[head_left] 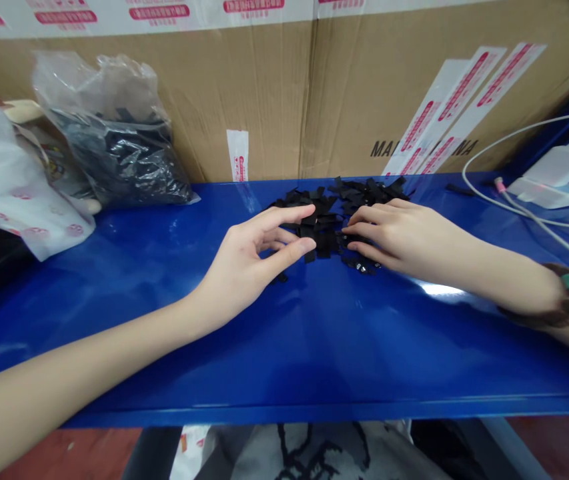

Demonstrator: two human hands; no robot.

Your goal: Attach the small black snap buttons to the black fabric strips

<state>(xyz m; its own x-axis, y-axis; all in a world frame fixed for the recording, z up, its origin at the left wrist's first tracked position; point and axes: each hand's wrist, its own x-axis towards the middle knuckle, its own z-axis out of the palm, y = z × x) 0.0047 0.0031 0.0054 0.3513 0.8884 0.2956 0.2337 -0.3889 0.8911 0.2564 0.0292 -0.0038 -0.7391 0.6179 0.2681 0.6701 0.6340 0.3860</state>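
A loose pile of small black strips [321,241] lies on the blue table [294,353], near its back edge. My left hand [259,250] is at the pile's left side, thumb and fingers apart, with nothing visible between them. On the right side, my right hand [389,233] reaches palm down over the pile, its fingers spread and the tips touching or just above the strips. Small shiny bits [361,268] show among the black pieces below the right fingertips. Some strips are hidden under both hands.
A large cardboard box [274,87] stands along the back. At the left are a clear plastic bag of black pieces [129,147] and a white printed bag [24,180]. A white power strip [559,173] with a white cable [484,140] lies at the right.
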